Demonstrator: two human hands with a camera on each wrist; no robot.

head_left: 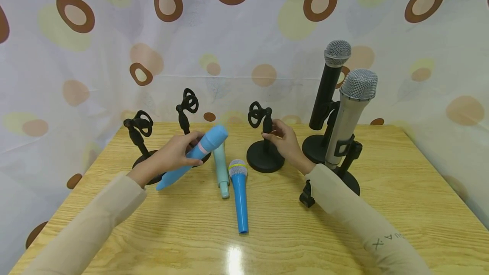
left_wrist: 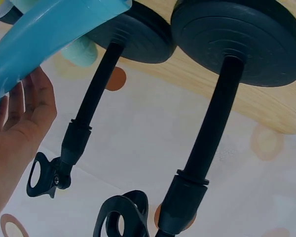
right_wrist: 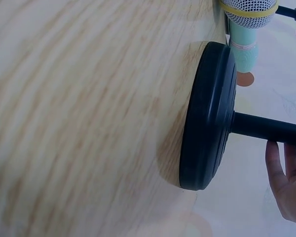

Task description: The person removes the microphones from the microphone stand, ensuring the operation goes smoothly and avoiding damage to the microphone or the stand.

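My left hand (head_left: 173, 154) grips a light blue microphone (head_left: 213, 139), held at a slant with its head up to the right. The left wrist view shows the fingers behind the microphone's body (left_wrist: 49, 34). My right hand (head_left: 286, 142) pinches the pole of a black microphone stand (head_left: 265, 158) just under its empty clip; in the right wrist view the fingertips are at the pole (right_wrist: 266, 127). Between the hands lie a blue microphone (head_left: 240, 200) with a yellow-ringed mesh head and a mint green microphone (head_left: 220, 166).
Two black stands with empty clips, one at far left (head_left: 139, 133) and one behind the left hand (head_left: 184, 120), stand on the wooden table (head_left: 172, 232). At right, stands hold a black microphone (head_left: 324, 90) and a silver microphone (head_left: 349, 116). A small black clip (head_left: 307, 195) sits by the right sleeve.
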